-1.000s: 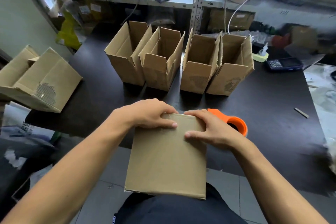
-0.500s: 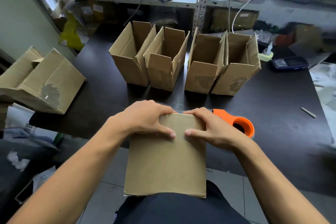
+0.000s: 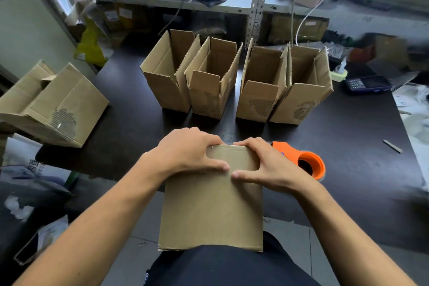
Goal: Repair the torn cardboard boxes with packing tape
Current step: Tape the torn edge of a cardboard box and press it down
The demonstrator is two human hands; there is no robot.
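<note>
A closed brown cardboard box point(image 3: 211, 211) lies tilted between the black table's near edge and my lap. My left hand point(image 3: 185, 153) and my right hand point(image 3: 267, 165) both grip its far end: the fingers curl over the far edge and the thumbs press on the top face, their tips almost meeting. An orange packing tape dispenser point(image 3: 308, 162) lies on the table just right of my right hand, untouched. Several open cardboard boxes point(image 3: 211, 86) with torn, peeled patches on their fronts stand in a row behind.
Another torn box point(image 3: 53, 104) lies on its side at the table's point(image 3: 348, 146) left edge. A dark handset point(image 3: 366, 85) sits at the far right. Metal shelving with bags and cartons rises behind the table.
Both thumbs have slid a little toward me along the box's top face. The hands keep their hold on the far end; the dispenser has not moved.
</note>
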